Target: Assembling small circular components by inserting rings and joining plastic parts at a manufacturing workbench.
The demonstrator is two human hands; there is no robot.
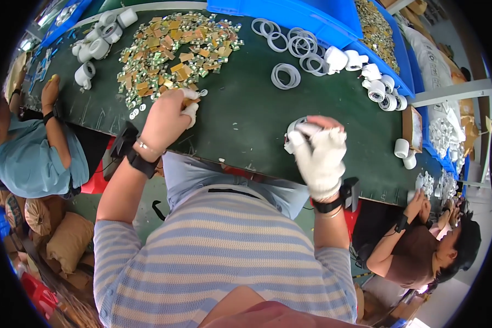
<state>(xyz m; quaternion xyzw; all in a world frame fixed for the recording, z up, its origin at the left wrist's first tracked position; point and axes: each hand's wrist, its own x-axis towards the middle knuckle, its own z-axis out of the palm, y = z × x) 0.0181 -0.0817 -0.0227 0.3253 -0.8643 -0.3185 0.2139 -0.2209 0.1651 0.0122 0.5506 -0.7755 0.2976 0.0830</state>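
Note:
My left hand (172, 117), white covers on its fingertips, is closed in a pinch at the near edge of a pile of small green and tan circuit boards (175, 46). What it pinches is mostly hidden; a small white disc (203, 93) shows right at the fingertips. A white glove covers most of my right hand (321, 158), which is closed around a round white camera housing (291, 131) near the table's front edge. The gloved fingers are partly blurred and hide most of that housing.
Clear plastic rings (286, 76) lie beyond my hands on the green table (235, 115). White housings (95, 46) stand far left, and more (377, 90) line the right. Blue bins (290, 19) border the back. A co-worker (41, 147) sits left, another (410, 246) right.

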